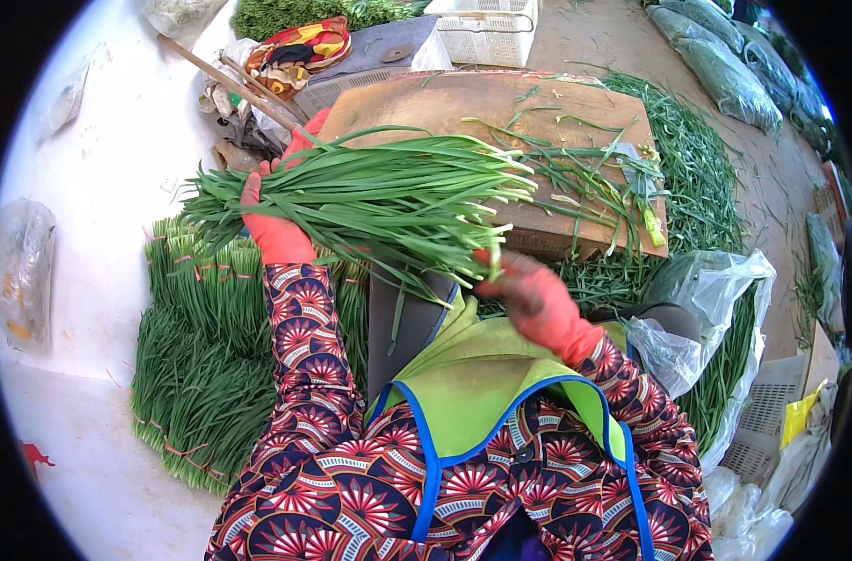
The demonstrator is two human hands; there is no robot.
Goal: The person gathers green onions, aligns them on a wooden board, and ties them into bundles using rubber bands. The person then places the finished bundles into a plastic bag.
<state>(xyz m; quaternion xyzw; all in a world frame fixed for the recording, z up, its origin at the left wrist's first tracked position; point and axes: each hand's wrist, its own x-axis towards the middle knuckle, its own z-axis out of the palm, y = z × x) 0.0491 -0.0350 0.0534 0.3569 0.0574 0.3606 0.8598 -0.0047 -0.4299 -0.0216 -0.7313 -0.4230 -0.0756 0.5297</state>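
Note:
A loose bunch of garlic chives (398, 182) lies across my left hand (275, 221), above the near left part of a wooden board (405, 102). My left hand wears a red rubber glove and grips the leafy end, its fingers partly hidden by leaves. The pale cut ends point right. At those ends is my right hand (538, 301), also red-gloved and blurred by motion. Its curled, dirt-darkened fingertips pinch a pale chive stem (495, 259). On the board's right side, loose leaf scraps (580, 182) partly cover a knife (638, 172) with a yellow-green handle.
Banded chive bundles (208, 336) are stacked at my left. Green trimmings (692, 154) heap beyond and beneath the board's right side. An open plastic bag (720, 294) holding chives stands at my right. A wooden stick (222, 80) slants behind my left hand; a white crate (485, 35) stands beyond the board.

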